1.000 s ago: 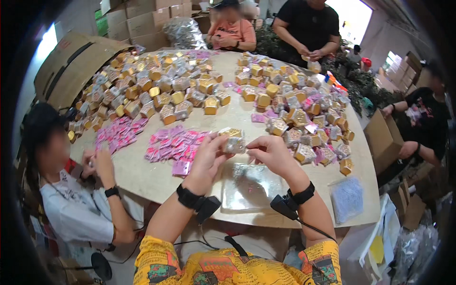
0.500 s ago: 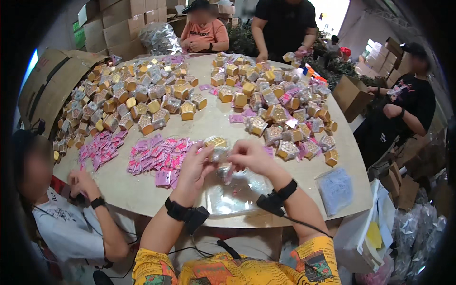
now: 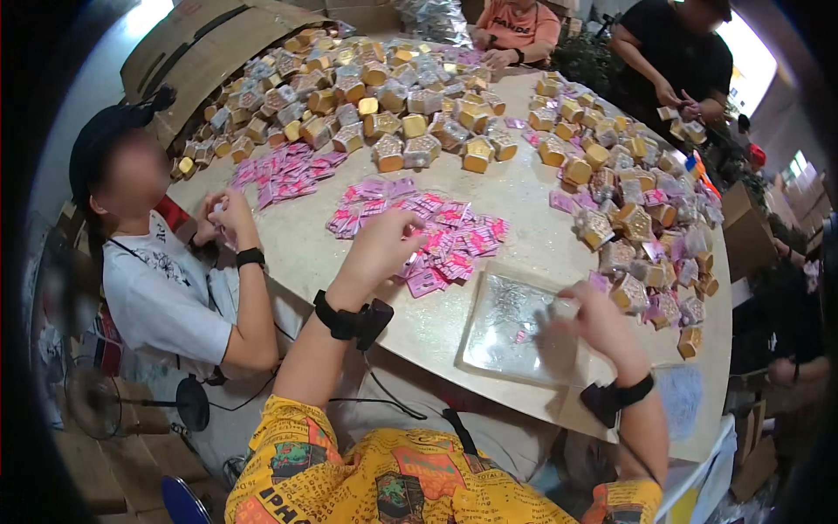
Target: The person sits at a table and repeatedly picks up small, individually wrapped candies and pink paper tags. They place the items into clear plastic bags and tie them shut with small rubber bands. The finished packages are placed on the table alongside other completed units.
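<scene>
My left hand [image 3: 384, 247] is over a pile of small pink packets [image 3: 463, 237], its fingers bent and apart with nothing visible between them. Over the right side of a stack of clear plastic bags [image 3: 497, 327] is my right hand [image 3: 601, 325], blurred, so its fingers cannot be made out. A tiny pink piece [image 3: 521, 335] lies on the bags. Beyond my right hand spreads a heap of gold house-shaped boxes [image 3: 635, 223] in clear wrap, with pink packets among them.
Another heap of gold boxes [image 3: 384, 122] covers the far left of the table [image 3: 515, 196], beside a second pink pile [image 3: 284, 175]. A person in white [image 3: 175, 288] works at my left; others stand across. A bluish plastic packet [image 3: 677, 397] lies at the right edge.
The wrapped gold box between my hands is no longer in them. My hands have parted, left toward the pink packets, right over the bags. The view has turned left.
</scene>
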Motion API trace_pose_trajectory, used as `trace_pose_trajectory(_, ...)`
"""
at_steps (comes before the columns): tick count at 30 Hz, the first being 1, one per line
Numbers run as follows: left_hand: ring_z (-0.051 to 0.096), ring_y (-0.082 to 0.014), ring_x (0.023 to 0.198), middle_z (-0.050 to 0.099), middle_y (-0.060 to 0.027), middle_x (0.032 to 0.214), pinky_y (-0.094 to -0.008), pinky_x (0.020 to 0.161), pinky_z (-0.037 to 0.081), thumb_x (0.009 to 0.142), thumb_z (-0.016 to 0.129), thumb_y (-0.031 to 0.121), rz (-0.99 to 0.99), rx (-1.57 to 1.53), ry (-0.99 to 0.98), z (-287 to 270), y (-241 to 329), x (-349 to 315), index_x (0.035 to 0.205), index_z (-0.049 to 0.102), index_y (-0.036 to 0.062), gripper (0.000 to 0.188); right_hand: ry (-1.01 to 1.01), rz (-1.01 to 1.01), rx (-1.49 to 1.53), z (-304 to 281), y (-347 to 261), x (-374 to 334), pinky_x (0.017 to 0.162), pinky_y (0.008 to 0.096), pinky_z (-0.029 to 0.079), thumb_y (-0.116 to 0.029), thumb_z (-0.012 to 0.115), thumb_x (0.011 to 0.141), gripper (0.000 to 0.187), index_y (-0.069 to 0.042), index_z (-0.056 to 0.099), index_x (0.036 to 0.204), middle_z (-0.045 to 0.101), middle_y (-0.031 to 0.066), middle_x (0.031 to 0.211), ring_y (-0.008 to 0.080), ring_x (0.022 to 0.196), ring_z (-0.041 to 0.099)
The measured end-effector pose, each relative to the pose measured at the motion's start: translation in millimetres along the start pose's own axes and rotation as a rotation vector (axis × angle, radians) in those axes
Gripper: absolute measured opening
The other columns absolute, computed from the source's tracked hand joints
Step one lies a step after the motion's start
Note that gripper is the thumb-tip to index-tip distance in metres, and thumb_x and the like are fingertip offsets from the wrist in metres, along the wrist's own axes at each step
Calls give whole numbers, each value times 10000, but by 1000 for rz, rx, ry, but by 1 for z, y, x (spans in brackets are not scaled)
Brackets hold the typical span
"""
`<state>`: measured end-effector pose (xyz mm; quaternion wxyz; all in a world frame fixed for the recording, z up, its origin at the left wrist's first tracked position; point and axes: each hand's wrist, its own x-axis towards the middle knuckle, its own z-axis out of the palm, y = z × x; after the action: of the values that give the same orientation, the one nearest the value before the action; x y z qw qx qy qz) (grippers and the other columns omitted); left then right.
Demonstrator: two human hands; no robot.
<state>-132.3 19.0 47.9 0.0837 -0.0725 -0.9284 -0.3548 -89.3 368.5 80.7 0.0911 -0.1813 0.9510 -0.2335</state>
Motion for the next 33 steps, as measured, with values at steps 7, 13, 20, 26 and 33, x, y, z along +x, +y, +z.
trace_pose_trajectory(7,596,-329,797,573,-137,878,-423,687,487,771,677,255,143,276,82,43,16,-5,867,607,26,258,87,-155,-198,77,5,5,690,432,498,-183,653,761,153,-52,619,833,582,120,861,326,816,598)
trace_pose_trajectory(13,601,-351,768,593,-172,824,-450,668,484,783,616,152,194,359,141,82,4,20,769,597,-3,157,123,-112,-173,69,4,0,672,437,491,-167,618,770,115,-55,639,766,595,123,810,328,765,608)
trace_pose_trajectory(20,614,-298,665,629,-143,722,-390,621,482,745,615,175,-27,-33,38,56,8,20,786,631,15,166,248,-19,237,37,0,-13,593,348,478,-60,625,745,47,-19,629,768,591,125,762,261,646,608)
trace_pose_trajectory(26,596,-344,904,573,-139,969,-425,746,489,759,613,108,205,307,25,52,6,8,991,623,70,236,392,-152,117,43,-13,-7,553,326,474,-37,630,743,60,-34,633,803,587,112,740,238,597,598)
trace_pose_trajectory(33,605,-346,814,569,-178,872,-458,693,484,770,538,59,233,296,27,60,7,14,788,627,25,98,540,-158,273,44,-15,-10,554,265,485,-11,642,772,60,-1,604,817,613,84,706,163,596,615)
